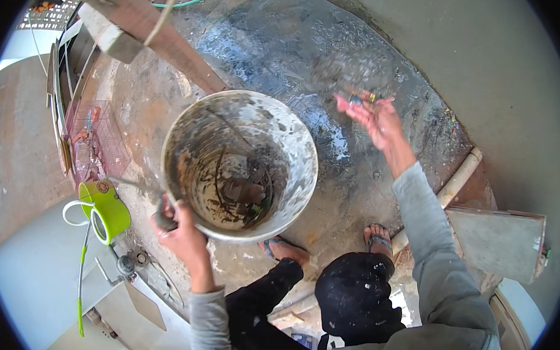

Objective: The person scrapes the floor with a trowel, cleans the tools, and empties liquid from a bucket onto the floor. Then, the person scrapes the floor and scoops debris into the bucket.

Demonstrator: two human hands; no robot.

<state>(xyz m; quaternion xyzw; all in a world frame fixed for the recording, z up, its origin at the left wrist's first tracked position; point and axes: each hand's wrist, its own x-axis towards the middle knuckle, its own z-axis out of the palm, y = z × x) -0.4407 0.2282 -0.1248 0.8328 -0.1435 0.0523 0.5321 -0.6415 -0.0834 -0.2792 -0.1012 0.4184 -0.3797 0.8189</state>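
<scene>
At the near left rim of a large, grime-coated bucket, my left hand is closed round a grey, dirt-covered tool. A thin part of it, blurred, points left; its kind is unclear. Inside the bucket lie a dark curved strip and a brownish lump. My right hand reaches out over the wet floor, palm partly up and fingers stretched. Pink and coloured scraps, like torn wrappers, show at its fingertips. Just beyond them is a blurred patch of grey debris.
A wooden post slants down behind the bucket. To the left stand a pink wire basket and a lime-green pail. A pipe and a flat board lie right of my feet. A grey wall curves along the right.
</scene>
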